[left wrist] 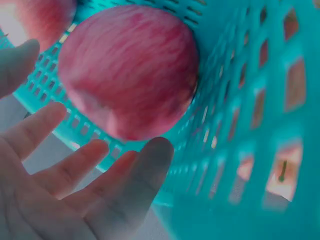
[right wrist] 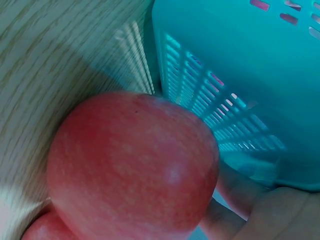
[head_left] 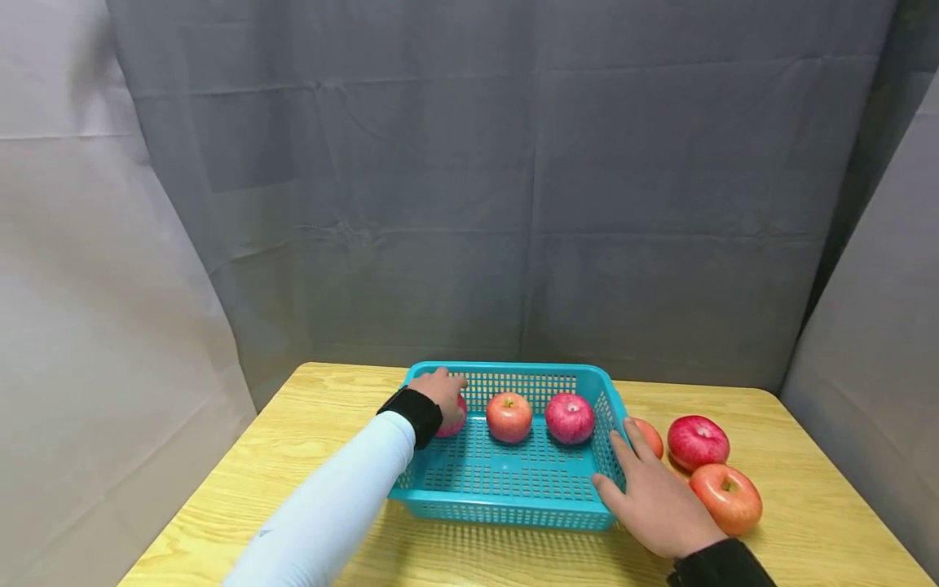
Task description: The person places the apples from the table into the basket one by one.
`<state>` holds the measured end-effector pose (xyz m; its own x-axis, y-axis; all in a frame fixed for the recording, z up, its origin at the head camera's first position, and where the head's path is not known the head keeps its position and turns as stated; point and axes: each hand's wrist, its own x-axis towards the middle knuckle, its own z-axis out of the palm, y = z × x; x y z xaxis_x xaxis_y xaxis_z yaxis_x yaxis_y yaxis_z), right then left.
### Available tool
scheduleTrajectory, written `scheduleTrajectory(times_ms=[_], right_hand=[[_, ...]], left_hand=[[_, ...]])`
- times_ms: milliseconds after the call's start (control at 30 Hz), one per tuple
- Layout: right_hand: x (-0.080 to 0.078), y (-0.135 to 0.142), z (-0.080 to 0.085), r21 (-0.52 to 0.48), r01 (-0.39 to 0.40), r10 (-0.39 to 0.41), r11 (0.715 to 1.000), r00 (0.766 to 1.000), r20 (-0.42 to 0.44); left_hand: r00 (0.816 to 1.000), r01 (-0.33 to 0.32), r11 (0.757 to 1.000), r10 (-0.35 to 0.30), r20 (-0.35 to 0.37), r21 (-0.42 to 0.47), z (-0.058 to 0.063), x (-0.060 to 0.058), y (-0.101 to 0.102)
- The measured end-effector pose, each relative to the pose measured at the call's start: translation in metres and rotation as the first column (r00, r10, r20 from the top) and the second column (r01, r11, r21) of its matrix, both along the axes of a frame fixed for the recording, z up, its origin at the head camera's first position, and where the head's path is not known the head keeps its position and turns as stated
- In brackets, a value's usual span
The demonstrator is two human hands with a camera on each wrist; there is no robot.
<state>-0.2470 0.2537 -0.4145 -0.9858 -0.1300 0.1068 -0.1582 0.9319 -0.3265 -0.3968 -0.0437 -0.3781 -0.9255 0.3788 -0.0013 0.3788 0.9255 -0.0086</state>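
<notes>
My left hand (head_left: 443, 393) is inside the turquoise plastic basket (head_left: 506, 499), over a dark pink apple (head_left: 452, 420) at its left end. Seen from the left wrist, the fingers (left wrist: 75, 165) are spread and fairly straight beside a large red apple (left wrist: 130, 72) that sits against the mesh. An orange-red apple (head_left: 509, 417) and a pink apple (head_left: 570, 418) lie farther right in the basket. My right hand (head_left: 660, 501) reaches over the right rim with fingers spread. Close to its fingertips is a red apple (right wrist: 135, 165) outside the basket wall, partly hidden in the head view.
On the wooden table (head_left: 293, 465), right of the basket, lie a pink apple (head_left: 698, 443) and an orange-red apple (head_left: 726, 498). A grey cloth (head_left: 469, 204) hangs behind the table, and pale cloths hang at both sides.
</notes>
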Motion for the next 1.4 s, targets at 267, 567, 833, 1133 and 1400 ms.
scheduleTrajectory(times_ms=[267,567,833,1133,1400], right_hand=[[-0.001,0.000,0.000,0.010,-0.006,0.006,1.000,1.000,-0.013],[0.001,0.000,0.000,-0.001,-0.005,0.005,1.000,1.000,-0.008],[0.002,0.000,0.000,-0.001,-0.007,0.007,1.000,1.000,-0.002],[0.001,0.001,-0.001,-0.004,-0.001,0.001,1.000,1.000,0.001],[-0.001,0.000,-0.002,0.003,0.000,0.000,1.000,1.000,-0.008]], left_hand=[[0.999,0.031,0.999,-0.032,0.040,0.020,0.029,0.002,-0.014],[0.999,0.020,0.999,-0.022,0.038,0.040,0.032,-0.006,-0.048],[0.999,0.027,0.999,-0.028,0.018,0.027,0.018,-0.008,-0.081],[0.999,0.029,0.999,-0.031,0.044,0.037,0.005,-0.005,-0.110],[0.996,0.056,0.994,-0.061,0.058,0.091,-0.014,-0.002,-0.117]])
